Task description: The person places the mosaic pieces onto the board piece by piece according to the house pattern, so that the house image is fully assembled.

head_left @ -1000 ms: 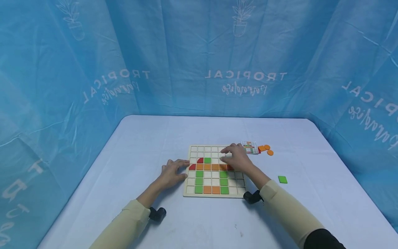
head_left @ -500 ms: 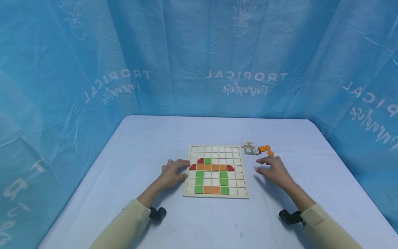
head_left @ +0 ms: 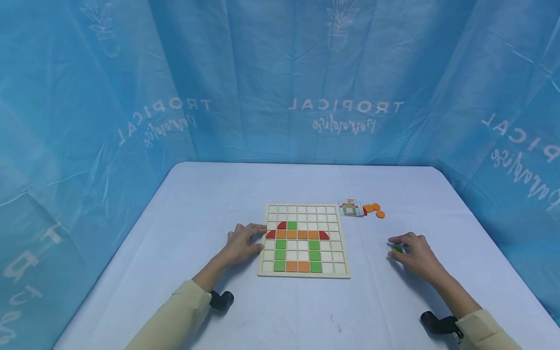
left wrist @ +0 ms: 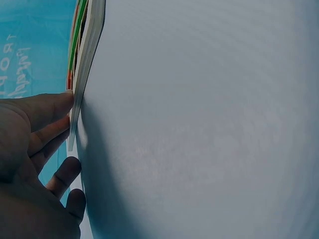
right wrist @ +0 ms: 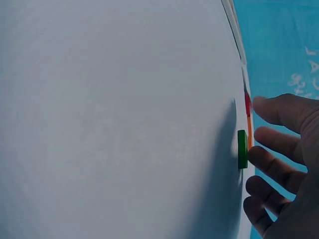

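Observation:
A wooden grid board (head_left: 343, 253) lies on the table, with green, orange and red tiles set in some of its squares. My left hand (head_left: 239, 244) rests at its left edge, thumb and fingertips touching the rim. In the left wrist view, the fingers (left wrist: 52, 107) lie fairly straight along the board's side. Off to the board's right, my right hand (head_left: 415, 255) hovers around a loose green square tile (head_left: 397, 249). The right wrist view has this tile on the tabletop, with the fingers (right wrist: 279, 164) spread above it and not gripping it.
Beyond the board's upper right corner lies a small pattern card (head_left: 351, 207). Next to it are orange pieces (head_left: 376, 207) and a bit of red. A white cloth (head_left: 227, 194) covers the table, with blue curtain (head_left: 280, 73) around.
My right hand has moved from above the board rightward and toward me, to the loose green tile. My left hand stays at the board's edge.

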The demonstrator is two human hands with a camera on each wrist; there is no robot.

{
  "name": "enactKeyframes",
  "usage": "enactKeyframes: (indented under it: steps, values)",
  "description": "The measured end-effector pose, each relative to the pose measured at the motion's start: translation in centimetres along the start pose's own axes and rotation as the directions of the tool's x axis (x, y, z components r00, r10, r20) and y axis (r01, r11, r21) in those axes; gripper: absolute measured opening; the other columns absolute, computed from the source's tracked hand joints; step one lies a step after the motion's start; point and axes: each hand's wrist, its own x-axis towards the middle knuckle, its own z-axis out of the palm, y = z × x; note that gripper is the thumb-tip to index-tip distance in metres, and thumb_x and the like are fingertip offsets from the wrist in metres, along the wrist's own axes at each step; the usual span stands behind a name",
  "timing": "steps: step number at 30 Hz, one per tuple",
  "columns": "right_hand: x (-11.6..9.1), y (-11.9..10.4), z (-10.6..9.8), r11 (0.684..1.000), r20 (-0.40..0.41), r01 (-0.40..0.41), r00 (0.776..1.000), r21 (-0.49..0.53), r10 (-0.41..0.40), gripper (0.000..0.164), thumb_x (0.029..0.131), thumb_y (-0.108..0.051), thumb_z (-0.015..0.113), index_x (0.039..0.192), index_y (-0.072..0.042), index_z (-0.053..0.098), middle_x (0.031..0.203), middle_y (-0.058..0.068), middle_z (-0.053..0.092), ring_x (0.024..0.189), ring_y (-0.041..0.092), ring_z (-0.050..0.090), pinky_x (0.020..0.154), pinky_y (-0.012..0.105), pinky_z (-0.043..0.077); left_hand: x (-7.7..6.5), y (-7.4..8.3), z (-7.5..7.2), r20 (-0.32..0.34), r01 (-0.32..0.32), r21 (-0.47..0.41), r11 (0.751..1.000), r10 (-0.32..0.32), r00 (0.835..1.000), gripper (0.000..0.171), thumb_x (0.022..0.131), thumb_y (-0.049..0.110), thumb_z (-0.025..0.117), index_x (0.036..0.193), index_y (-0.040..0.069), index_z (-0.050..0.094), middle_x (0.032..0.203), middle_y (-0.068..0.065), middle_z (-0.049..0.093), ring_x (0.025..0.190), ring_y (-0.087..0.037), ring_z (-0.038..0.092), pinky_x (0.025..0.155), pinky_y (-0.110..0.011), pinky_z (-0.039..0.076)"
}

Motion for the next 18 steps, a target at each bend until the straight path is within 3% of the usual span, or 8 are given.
enactKeyframes:
  steps: [18]
  values:
    - [-1.3,1.4,0.1,0.999,-0.057,0.009,0.998,-0.048,-0.011,0.031,0.081,-0.008,0.072,0.11,0.003,0.068,0.107,0.022,0.057,0.098,0.036,0.041,0.072,0.044,0.036,-0.1,0.2,0.0,-0.001,0.022,0.005,1.0,-0.022,1.0,0.046,0.083,0.015,0.074,0.127,0.013,0.063,0.136,0.001,0.055,0.1,-0.019,0.04,0.079,-0.04,0.026]
